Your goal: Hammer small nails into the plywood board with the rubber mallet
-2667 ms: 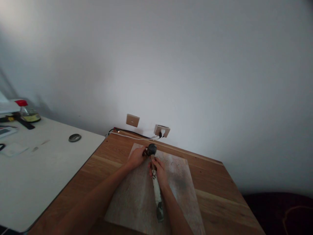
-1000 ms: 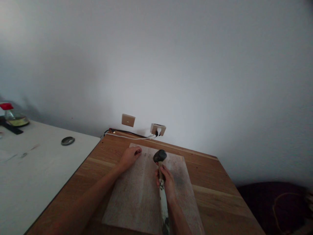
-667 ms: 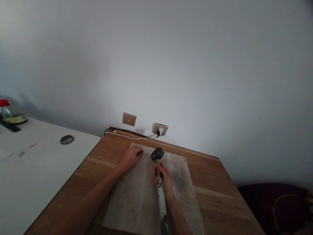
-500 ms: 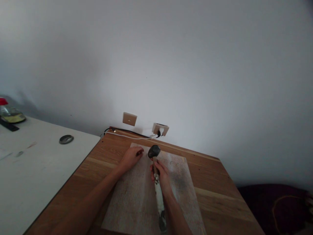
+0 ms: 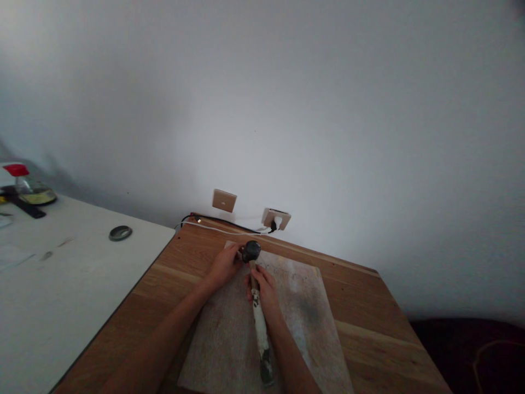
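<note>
My right hand point(image 5: 266, 290) is wrapped round the upper handle of a hammer point(image 5: 259, 323), close below its dark, rounded head. The handle is whitish and stained, with a dark butt end pointing towards me. At the far left part of a worn, pale board point(image 5: 221, 334), my left hand point(image 5: 225, 265) rests with its fingers curled in a pinch. Whatever those fingers may hold is too small and hidden to make out. The hammer head is right beside the left fingertips and partly covers them in this view.
The board lies on a wooden table point(image 5: 369, 328) against the wall. Cables run along its back edge to a wall socket point(image 5: 276, 219). On the left, a white table point(image 5: 82, 295) carries a tape roll point(image 5: 120, 233) and a red-capped bottle point(image 5: 35, 191).
The hammer head has moved left, from a short gap to right beside my left fingertips. The whole view has shifted slightly, so the surroundings appear further right.
</note>
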`<state>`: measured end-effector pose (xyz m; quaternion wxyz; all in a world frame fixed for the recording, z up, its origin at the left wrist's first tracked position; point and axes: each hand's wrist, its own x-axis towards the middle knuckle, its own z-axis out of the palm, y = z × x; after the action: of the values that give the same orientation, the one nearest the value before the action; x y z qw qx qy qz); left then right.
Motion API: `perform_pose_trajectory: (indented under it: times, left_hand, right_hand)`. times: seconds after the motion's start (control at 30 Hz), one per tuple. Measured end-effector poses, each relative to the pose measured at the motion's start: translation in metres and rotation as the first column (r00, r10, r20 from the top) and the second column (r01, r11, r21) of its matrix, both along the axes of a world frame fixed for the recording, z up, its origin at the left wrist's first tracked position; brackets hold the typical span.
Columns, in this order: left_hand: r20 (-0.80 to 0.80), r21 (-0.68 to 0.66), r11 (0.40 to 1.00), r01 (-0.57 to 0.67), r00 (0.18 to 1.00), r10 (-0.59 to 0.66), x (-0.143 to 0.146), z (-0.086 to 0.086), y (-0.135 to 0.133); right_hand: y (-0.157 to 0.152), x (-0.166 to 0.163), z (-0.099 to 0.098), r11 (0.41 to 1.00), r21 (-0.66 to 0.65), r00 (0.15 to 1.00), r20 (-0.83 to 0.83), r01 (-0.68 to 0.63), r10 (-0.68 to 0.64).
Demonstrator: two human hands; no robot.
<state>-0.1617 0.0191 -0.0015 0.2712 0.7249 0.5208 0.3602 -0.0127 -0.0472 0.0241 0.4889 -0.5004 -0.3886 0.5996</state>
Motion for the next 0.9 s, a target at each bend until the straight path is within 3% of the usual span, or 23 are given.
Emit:
perform_pose_trajectory:
  times: [0.13,0.23,0.37,0.43,0.53,0.63,0.73,0.8,0.9]
  left_hand:
    - [-0.012,0.024,1.000,0.001,1.000,-0.001,-0.001,0.000,0.001]
    - [-0.006,-0.001,1.000,0.006,1.000,-0.006,-0.002,-0.001,0.001]
    - [0.007,0.021,1.000,-0.004,1.000,0.004,-0.004,-0.002,0.003]
    - [0.000,0.021,1.000,-0.009,1.000,0.009,-0.004,-0.002,0.005]
    - [-0.039,0.022,1.000,-0.005,0.999,0.006,-0.003,0.001,0.008]
    - [-0.130,0.081,0.997,-0.010,0.991,0.021,-0.005,0.007,0.005]
    - [-0.315,0.144,0.987,-0.077,0.942,0.120,-0.014,0.012,-0.007]
    - [-0.447,0.119,0.981,-0.156,0.873,0.193,-0.021,0.016,-0.019]
    - [-0.561,0.022,0.971,-0.237,0.801,0.209,-0.023,0.025,-0.036]
  right_hand:
    - [-0.009,0.003,0.005,1.000,-0.014,0.999,-0.046,0.025,-0.026]
    - [-0.029,0.016,0.005,0.976,-0.011,0.960,-0.180,0.215,-0.214]
    - [-0.067,0.049,-0.005,0.894,-0.110,0.852,-0.272,0.435,-0.448]
    - [-0.081,0.064,-0.011,0.871,-0.151,0.828,-0.270,0.467,-0.491]
    - [-0.093,0.076,-0.016,0.894,-0.151,0.856,-0.257,0.422,-0.448]
    - [-0.101,0.080,-0.015,0.942,-0.117,0.936,-0.130,0.314,-0.328]
    - [-0.115,0.089,-0.013,0.969,0.001,0.962,0.119,0.248,-0.246]
    - [-0.130,0.099,-0.014,0.958,0.155,0.899,0.335,0.243,-0.282]
    - [-0.157,0.117,-0.018,0.910,0.397,0.672,0.642,0.120,-0.369]
